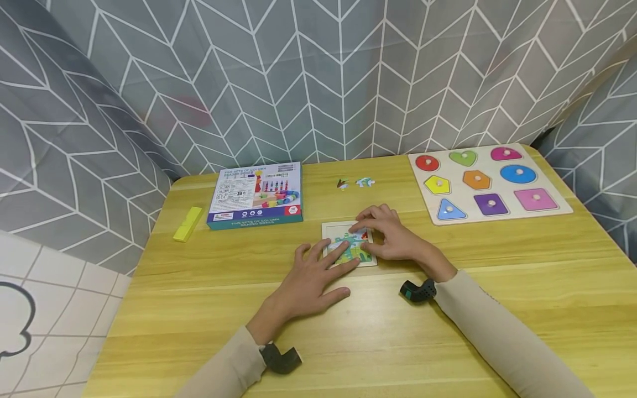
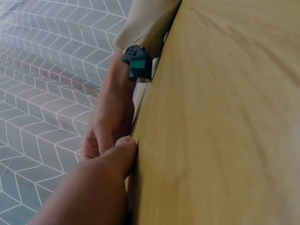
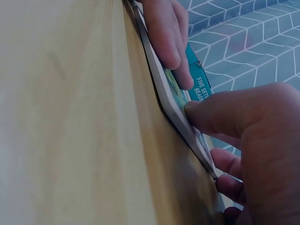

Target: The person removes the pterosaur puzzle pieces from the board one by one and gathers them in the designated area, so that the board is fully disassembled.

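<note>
A small jigsaw puzzle in a pale frame (image 1: pixel 369 263) lies flat on the table, with green and blue picture pieces in it. My left hand (image 1: pixel 311 283) rests over its left side, fingers spread and fairly straight, fingertips on the pieces. From the right, my right hand (image 1: pixel 393 237) reaches over the puzzle with thumb and forefinger bent towards its upper right part. In the right wrist view the right thumb (image 3: pixel 211 112) presses on the picture, while other fingers touch the frame's edge. Whether they pinch a piece is hidden. Two loose puzzle pieces (image 1: pixel 365 182) lie behind the frame.
A beaded-column toy box (image 1: pixel 255 196) stands at the back left, beside a yellow block (image 1: pixel 187 224). At the back right lies a wooden shape board (image 1: pixel 490 185) with coloured knobbed pieces. A grey patterned curtain (image 1: pixel 318 83) hangs behind the table (image 1: pixel 398 342).
</note>
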Action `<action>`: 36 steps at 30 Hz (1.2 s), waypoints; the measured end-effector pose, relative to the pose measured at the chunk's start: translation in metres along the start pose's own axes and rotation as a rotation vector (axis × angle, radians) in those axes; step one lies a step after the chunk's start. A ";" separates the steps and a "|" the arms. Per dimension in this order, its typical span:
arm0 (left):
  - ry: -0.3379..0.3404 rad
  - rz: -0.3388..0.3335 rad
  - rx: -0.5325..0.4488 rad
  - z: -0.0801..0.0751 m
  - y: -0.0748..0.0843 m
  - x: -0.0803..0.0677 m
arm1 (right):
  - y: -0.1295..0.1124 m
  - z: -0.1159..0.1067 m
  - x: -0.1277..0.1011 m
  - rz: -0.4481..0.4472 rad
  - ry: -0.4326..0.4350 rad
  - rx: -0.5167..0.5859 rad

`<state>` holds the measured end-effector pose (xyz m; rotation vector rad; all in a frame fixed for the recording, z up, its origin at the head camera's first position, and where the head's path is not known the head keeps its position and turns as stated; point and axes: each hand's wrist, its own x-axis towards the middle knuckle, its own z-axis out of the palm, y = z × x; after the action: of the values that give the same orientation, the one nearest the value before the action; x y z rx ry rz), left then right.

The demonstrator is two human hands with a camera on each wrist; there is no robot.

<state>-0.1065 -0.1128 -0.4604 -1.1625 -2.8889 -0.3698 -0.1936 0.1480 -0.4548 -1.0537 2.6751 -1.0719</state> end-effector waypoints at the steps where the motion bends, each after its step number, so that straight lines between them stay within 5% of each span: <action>1: 0.000 0.000 -0.002 0.000 0.000 0.000 | 0.000 0.000 0.000 0.001 -0.002 0.002; 36: 0.005 -0.010 -0.004 0.000 0.001 0.001 | 0.000 -0.001 0.000 -0.034 0.020 0.051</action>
<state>-0.1059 -0.1115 -0.4597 -1.1456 -2.8920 -0.3788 -0.1933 0.1485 -0.4541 -1.0887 2.6396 -1.1560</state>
